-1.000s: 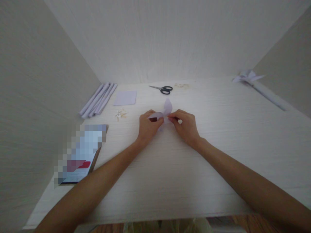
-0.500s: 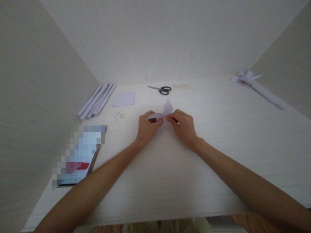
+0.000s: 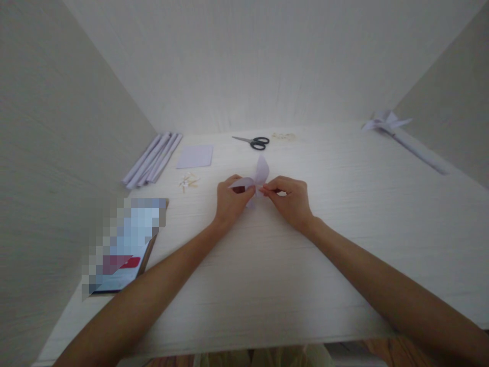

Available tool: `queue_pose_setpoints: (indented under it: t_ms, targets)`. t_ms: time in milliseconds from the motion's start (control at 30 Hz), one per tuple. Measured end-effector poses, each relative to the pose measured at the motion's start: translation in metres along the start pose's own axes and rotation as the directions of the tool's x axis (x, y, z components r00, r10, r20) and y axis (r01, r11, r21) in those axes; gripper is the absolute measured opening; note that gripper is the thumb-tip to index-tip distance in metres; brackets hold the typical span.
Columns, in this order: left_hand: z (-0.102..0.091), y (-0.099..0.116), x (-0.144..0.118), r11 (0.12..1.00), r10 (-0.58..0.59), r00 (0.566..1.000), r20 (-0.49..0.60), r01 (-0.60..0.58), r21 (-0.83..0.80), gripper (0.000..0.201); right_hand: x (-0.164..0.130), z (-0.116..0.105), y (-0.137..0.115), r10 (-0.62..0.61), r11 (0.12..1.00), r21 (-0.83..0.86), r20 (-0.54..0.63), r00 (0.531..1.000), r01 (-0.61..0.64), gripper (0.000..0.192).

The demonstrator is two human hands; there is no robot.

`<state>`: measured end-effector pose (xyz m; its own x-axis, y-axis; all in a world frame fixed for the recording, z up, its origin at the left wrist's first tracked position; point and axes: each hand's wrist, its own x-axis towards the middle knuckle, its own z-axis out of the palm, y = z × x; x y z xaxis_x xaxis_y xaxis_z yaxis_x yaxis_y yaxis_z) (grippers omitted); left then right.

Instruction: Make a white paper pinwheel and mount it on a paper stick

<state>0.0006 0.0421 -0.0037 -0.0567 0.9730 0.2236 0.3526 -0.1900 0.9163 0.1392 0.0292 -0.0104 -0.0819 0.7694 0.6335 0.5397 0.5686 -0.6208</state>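
- Mid-fold: left hand and right hand both pinch a pale paper shape at frame centre, just above the table.
- The next move likely calls for a steady pinch at its centre.
- Scissors lie beyond.

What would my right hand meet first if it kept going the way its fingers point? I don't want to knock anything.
The right hand points left toward the folded paper piece that it pinches, and right behind that sit the left hand's fingertips. Those would likely come first, since they look almost touching.
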Motion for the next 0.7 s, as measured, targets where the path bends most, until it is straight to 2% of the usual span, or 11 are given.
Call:
queue_pose_setpoints:
  t_ms: [167,400,700]
  targets:
    - [0.0005,-0.0007,0.0,0.998,0.048,0.998,-0.039,-0.047,0.033,0.01,-0.0016,0.0006,-0.0015,-0.081,0.996,-0.023,0.041,0.996,0.082,0.015]
    - [0.0004,0.0004,-0.0005,0.997,0.066,0.996,-0.053,-0.065,0.034,0.009,-0.0004,-0.0007,-0.0022,-0.071,0.988,-0.133,0.097,0.993,0.084,0.015]
    - [0.0003,0.0017,0.0,0.997,-0.036,0.999,-0.015,0.035,-0.065,0.009,0.002,-0.0005,0.0004,0.01,0.988,-0.156,0.13,0.991,0.01,0.014]
